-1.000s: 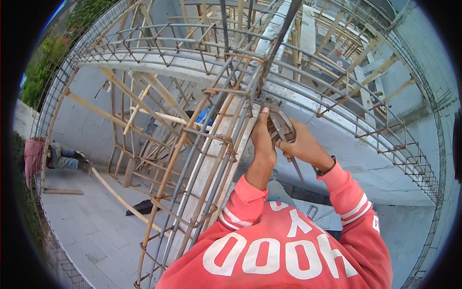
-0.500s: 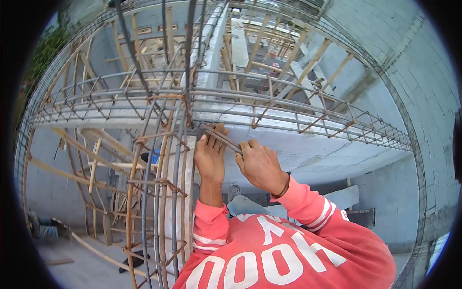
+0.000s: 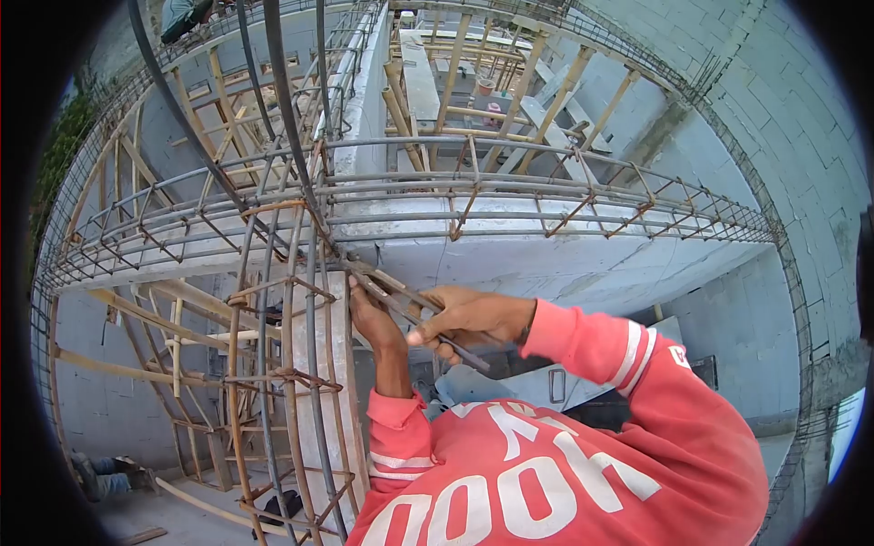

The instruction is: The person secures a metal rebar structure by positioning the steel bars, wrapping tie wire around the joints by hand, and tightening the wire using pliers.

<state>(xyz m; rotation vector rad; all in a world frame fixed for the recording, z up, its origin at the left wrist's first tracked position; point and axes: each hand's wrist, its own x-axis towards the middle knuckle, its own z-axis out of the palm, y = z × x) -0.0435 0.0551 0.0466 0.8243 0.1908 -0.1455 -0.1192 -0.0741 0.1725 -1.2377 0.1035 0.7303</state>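
Observation:
My right hand (image 3: 469, 314) is wrapped round the handles of metal pincers (image 3: 393, 296). The handles stand apart, and the jaw end points up and left at the steel bars where the wall tops meet. My left hand (image 3: 371, 318) is just below the jaws, close against the end of the pale wall (image 3: 320, 350). Its fingertips are mostly hidden, so what they hold does not show. Beside it, a rebar cage (image 3: 314, 391) runs along that wall top. A second rebar cage (image 3: 537, 214) crosses ahead on another wall.
Tall steel bars (image 3: 291, 100) rise at the wall junction. Bamboo and timber props (image 3: 451, 82) stand in the room beyond. Below on the left is a wooden framework (image 3: 173, 350). A person's legs (image 3: 109, 482) show at the lower left, and another person (image 3: 187, 18) is at the top left.
My view has shifted, moving the bars leftward in the picture. The pincers' handles have spread apart, and my right hand has turned and moved lower on them. My left hand's open fingers have turned out of sight.

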